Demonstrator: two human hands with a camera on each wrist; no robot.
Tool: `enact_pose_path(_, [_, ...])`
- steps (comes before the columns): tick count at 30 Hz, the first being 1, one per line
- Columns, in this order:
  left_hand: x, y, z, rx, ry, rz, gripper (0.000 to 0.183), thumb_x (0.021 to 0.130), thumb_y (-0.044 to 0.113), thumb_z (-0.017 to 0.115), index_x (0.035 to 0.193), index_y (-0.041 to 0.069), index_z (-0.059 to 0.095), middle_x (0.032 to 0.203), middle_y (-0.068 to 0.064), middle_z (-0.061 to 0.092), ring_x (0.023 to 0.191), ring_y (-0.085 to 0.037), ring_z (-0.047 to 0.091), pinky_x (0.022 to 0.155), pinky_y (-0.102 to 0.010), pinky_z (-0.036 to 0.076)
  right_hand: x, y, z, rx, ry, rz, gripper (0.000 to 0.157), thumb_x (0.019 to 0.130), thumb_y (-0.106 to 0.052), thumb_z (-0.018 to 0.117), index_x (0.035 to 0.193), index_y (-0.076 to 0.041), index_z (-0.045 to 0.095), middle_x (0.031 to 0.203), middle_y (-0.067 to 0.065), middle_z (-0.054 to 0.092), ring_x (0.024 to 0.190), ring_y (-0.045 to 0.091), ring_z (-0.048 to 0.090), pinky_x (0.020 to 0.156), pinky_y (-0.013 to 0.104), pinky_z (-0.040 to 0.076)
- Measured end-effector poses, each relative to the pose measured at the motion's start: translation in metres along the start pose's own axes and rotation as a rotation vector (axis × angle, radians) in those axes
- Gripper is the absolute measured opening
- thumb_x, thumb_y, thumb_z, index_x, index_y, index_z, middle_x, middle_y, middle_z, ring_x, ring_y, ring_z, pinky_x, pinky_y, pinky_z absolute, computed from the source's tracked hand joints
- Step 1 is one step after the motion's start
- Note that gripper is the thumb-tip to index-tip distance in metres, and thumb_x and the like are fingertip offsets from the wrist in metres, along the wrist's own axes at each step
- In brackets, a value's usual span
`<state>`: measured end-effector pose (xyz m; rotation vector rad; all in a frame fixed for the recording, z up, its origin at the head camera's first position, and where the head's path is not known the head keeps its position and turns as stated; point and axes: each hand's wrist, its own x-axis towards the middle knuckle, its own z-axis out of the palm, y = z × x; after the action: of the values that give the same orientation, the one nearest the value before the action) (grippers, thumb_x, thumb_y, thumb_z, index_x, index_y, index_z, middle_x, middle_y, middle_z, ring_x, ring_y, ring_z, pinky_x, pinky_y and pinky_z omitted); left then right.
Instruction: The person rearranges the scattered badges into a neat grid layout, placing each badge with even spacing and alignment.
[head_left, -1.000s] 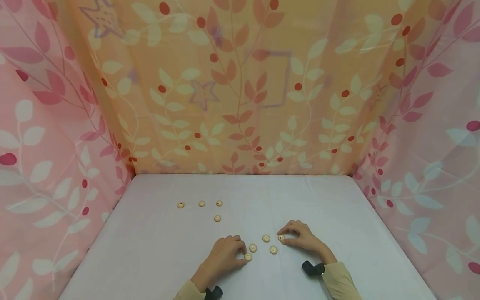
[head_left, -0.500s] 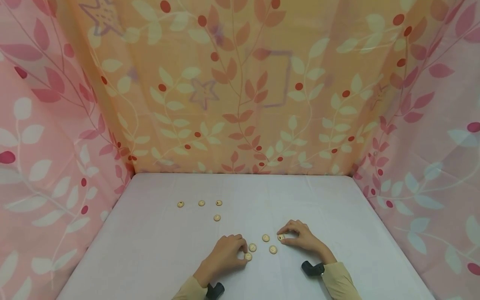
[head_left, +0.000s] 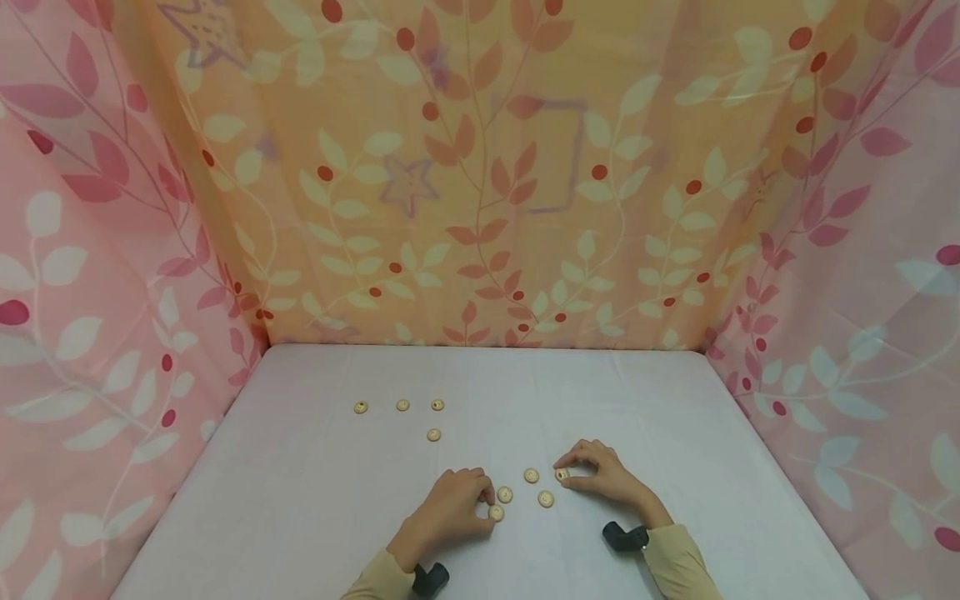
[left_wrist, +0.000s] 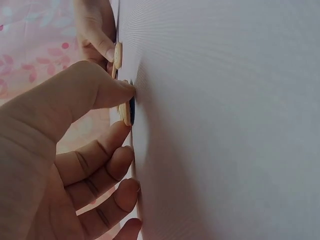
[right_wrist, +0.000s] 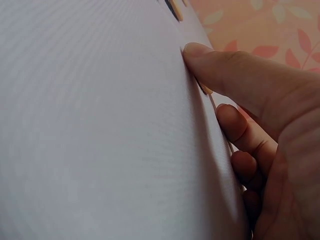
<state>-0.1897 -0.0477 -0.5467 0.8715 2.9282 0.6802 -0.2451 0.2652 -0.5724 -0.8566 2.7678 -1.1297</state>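
In the head view my left hand pinches a small round wooden disc between thumb and fingers, low over the white tabletop. The left wrist view shows this disc edge-on, pale with a dark underside. Farther right, my right hand has thumb and index finger at opposite edges of another wooden disc, which bears a dark mark. From the right wrist, the thumb hides most of that disc. Between the hands lie three more discs, one close beside the left hand's disc, others at centre and lower right.
Several similar discs lie toward the back left, three in a row and one disc just in front. White cloth covers the table. Patterned curtains hang along its back and both sides. Dark wrist cameras sit at both sleeves.
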Motion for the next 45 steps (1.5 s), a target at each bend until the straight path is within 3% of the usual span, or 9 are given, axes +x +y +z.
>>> enact_pose_path(6, [0.002, 0.001, 0.003, 0.004, -0.012, -0.028, 0.020, 0.069, 0.042, 0.072, 0.077, 0.028, 0.060, 0.075, 0.019, 0.048, 0.067, -0.001, 0.041, 0.064, -0.023, 0.031, 0.000, 0.000, 0.000, -0.002, 0.007, 0.003, 0.026, 0.075, -0.044, 0.072, 0.099, -0.034, 0.067, 0.094, -0.021, 0.058, 0.087, 0.004, 0.045, 0.077, 0.034, 0.024])
enact_pose_path(20, [0.000, 0.000, -0.006, 0.000, -0.011, -0.017, 0.019, 0.064, 0.029, 0.072, 0.077, 0.025, 0.059, 0.076, 0.016, 0.050, 0.067, -0.002, 0.043, 0.065, -0.024, 0.034, 0.000, 0.002, 0.001, -0.001, 0.016, -0.003, 0.027, 0.075, -0.045, 0.072, 0.098, -0.033, 0.068, 0.094, -0.020, 0.059, 0.088, 0.003, 0.046, 0.076, 0.034, 0.024])
enact_pose_path(45, [-0.016, -0.031, -0.021, 0.005, 0.032, -0.111, 0.016, 0.069, 0.031, 0.071, 0.080, 0.026, 0.059, 0.078, 0.017, 0.052, 0.069, -0.003, 0.044, 0.069, -0.030, 0.038, 0.000, 0.003, 0.002, -0.013, 0.016, -0.002, 0.027, 0.074, -0.046, 0.072, 0.099, -0.036, 0.067, 0.093, -0.021, 0.058, 0.087, 0.003, 0.045, 0.076, 0.033, 0.024])
